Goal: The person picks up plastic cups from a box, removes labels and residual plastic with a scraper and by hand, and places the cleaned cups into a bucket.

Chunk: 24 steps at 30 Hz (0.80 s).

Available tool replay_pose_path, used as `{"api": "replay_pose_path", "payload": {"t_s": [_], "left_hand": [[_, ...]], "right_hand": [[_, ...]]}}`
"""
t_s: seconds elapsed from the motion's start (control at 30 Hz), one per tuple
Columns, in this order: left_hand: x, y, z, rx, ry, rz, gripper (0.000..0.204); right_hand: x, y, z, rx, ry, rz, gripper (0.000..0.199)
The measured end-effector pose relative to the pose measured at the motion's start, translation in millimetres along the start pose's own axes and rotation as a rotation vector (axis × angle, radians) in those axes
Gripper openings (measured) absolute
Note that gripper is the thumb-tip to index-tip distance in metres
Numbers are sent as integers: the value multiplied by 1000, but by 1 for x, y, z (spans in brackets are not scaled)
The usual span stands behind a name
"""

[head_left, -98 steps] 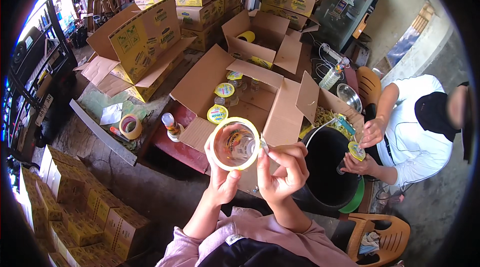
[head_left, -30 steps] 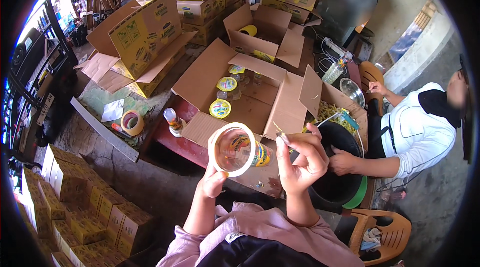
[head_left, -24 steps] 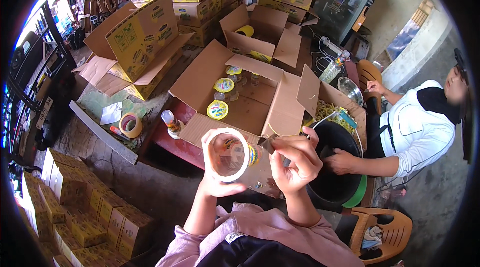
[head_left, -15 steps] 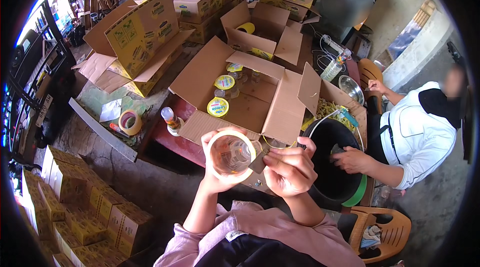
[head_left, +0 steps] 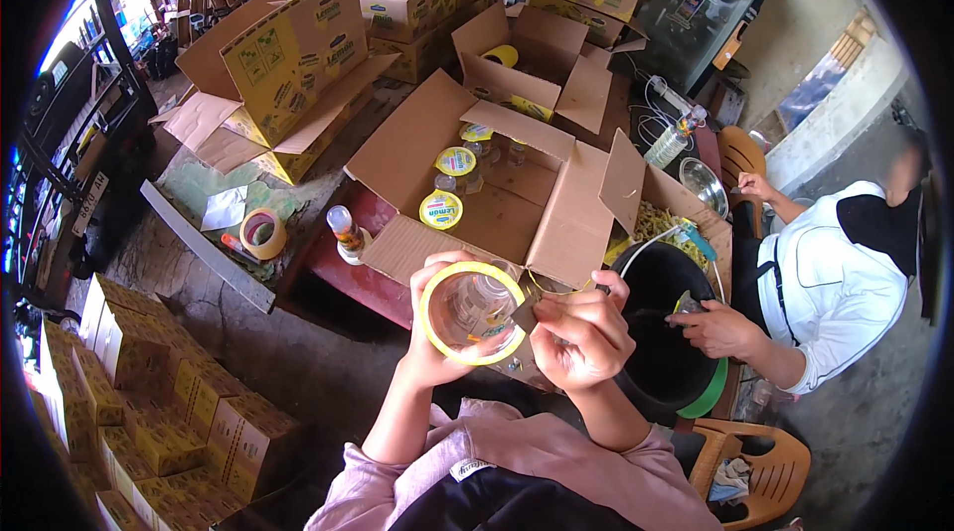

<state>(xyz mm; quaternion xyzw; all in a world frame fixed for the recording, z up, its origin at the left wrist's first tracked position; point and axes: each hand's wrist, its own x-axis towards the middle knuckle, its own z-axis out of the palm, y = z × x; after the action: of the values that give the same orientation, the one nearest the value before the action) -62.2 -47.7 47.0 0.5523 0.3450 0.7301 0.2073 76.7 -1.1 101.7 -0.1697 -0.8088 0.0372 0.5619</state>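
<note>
My left hand (head_left: 425, 357) is wrapped round a clear plastic cup (head_left: 467, 307), its mouth tilted up toward me. A bright yellow ring runs round the cup's rim. In my right hand (head_left: 584, 337) is a small dark flat blade (head_left: 525, 313), pinched between thumb and fingers, its edge against the right side of the rim. A thin yellow strip (head_left: 542, 285) curls out above my right fingers. Just beyond my hands stands an open cardboard box (head_left: 571, 218), holding several cups with yellow printed lids (head_left: 440, 209).
To the right, a co-worker's hand (head_left: 720, 329) holds something over a black bucket (head_left: 661, 372). Yellow scraps (head_left: 661, 223) fill a box behind it. A tape roll (head_left: 262, 234) and small bottle (head_left: 345, 229) lie left. Stacked cartons (head_left: 179, 402) stand lower left; an orange chair (head_left: 770, 471) lower right.
The cup has turned a little, so its rim faces me more fully. The blade stays at its right edge. The co-worker's hand has shifted slightly right over the bucket.
</note>
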Motion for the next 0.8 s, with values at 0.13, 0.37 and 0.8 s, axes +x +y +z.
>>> {"api": "replay_pose_path", "payload": {"t_s": [0.13, 0.37, 0.8], "left_hand": [[2, 2, 3, 55, -51, 58, 75], [1, 3, 4, -17, -47, 45, 73], [-2, 2, 11, -81, -116, 44, 73]], "right_hand": [[1, -1, -2, -19, -2, 7, 12], [2, -3, -7, -18, 2, 13, 16], [3, -7, -11, -10, 9, 22, 9]]}}
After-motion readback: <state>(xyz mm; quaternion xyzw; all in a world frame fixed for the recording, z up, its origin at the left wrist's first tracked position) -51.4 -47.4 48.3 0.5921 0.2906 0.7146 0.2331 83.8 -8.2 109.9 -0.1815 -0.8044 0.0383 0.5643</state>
